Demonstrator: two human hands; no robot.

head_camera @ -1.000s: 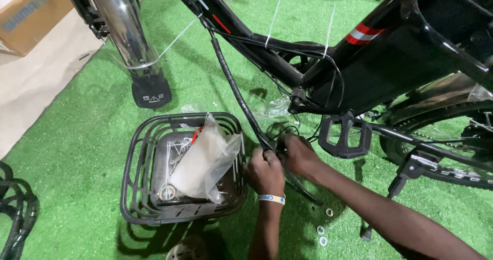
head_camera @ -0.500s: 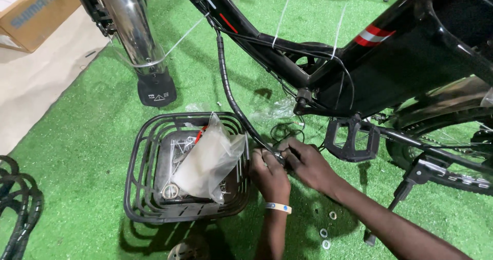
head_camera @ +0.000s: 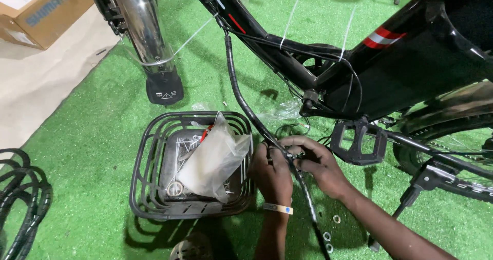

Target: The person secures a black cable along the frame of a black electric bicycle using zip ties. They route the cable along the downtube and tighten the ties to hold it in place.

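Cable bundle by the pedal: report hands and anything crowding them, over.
Left hand and right hand both closed on the black wrapped cable. Cable runs down from the bike frame. Wire basket tight at left, pedal at right.

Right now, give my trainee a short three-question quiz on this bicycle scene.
1. True or false: both hands touch the wrapped cable.
2. What does the basket sit on? A) bare concrete B) green turf C) a wooden bench
3. Fill in: on the left hand's wrist sits a pale ____.

Key
1. True: the left hand and right hand meet on the cable beside the pedal.
2. B, the green turf.
3. Wristband.
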